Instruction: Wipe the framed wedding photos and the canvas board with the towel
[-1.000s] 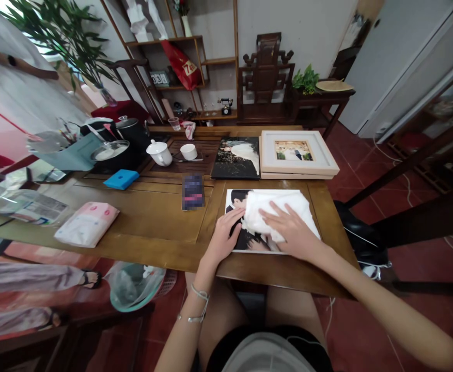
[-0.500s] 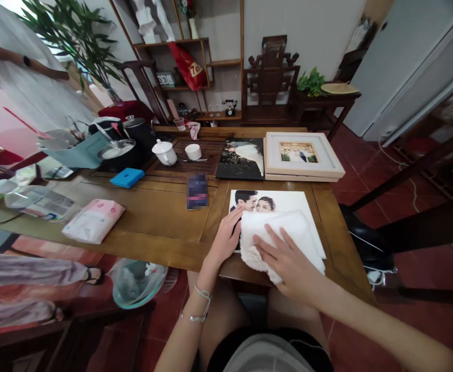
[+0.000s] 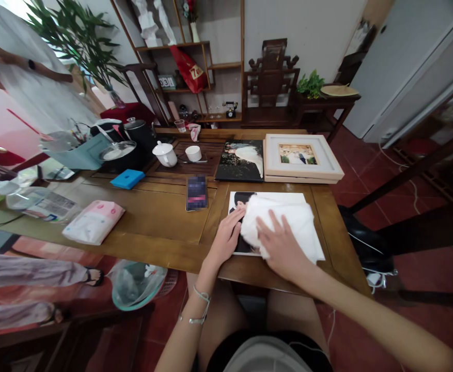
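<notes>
A printed photo panel [image 3: 310, 198] of two people lies flat at the near edge of the wooden table. My left hand [image 3: 226, 235] rests on its left side, fingers stretched out and lying on the surface. Over the middle of the panel is a folded white towel [image 3: 301, 219], which hides much of the picture. My right hand [image 3: 282, 245] presses on the towel from above with its fingers spread.
Behind the panel lie a dark photo print [image 3: 239, 160] and stacked light wooden frames [image 3: 303, 175]. A phone [image 3: 197, 192], a blue box [image 3: 127, 179], a tissue pack [image 3: 93, 222] and a lidded white cup [image 3: 165, 154] are further left. A person [image 3: 28, 67] stands at far left.
My right hand has slid the towel away from me across the panel, and it now covers more of the upper picture. My left hand stays in place.
</notes>
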